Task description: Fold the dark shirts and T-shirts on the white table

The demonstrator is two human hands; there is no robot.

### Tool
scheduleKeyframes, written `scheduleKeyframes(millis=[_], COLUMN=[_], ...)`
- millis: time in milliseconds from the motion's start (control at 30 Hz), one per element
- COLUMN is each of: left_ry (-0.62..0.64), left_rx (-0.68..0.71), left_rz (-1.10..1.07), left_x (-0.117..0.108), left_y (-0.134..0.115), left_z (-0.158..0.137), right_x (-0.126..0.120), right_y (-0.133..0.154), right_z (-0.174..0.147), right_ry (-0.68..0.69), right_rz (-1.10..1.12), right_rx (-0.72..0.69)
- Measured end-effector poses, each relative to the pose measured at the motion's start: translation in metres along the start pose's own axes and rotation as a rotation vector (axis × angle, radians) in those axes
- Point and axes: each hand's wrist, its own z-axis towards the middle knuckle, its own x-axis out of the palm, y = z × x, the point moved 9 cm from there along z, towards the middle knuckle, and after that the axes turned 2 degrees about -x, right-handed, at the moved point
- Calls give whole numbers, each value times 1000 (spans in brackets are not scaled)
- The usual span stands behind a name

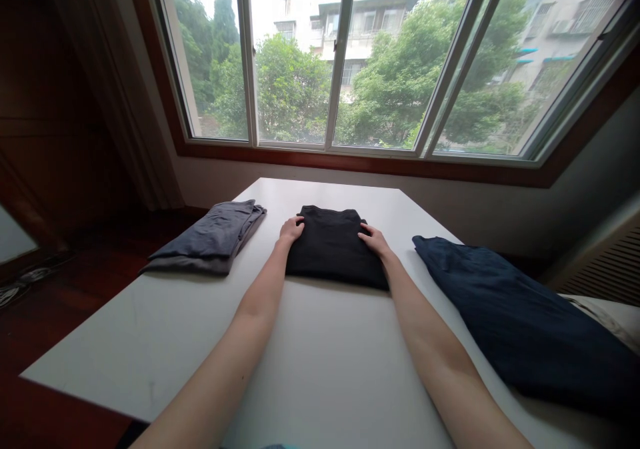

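Observation:
In the middle of the white table lies a folded black shirt [335, 245], flat, with a slightly dipped far edge like a neckline. My left hand [292, 229] is closed at its left side near the far corner, fingertips on the cloth. At the opposite side, my right hand [373, 238] grips the right edge, its fingers resting on the fabric. What lies under the cloth at both hands is hidden.
The white table [320, 362] stands before a sliding window [330, 62]. Folded grey trousers [207, 235] lie at the left. Dark navy trousers [515, 315] are spread along the right edge. A curtain [115, 89] hangs at the left, and cables [30, 277] lie on the floor.

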Motion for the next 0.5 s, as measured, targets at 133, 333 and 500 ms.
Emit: scheduleKeyframes(millis=[133, 333, 500], left_ry=[16, 6, -2], left_rx=[7, -5, -13], left_rz=[3, 4, 0], left_x=[3, 4, 3], left_y=[0, 2, 3], left_z=[1, 2, 2], right_x=[0, 0, 0], right_y=[4, 9, 11], right_z=[-2, -5, -7], right_ry=[1, 28, 35], right_rz=[-19, -44, -62], right_rx=[-5, -7, 4])
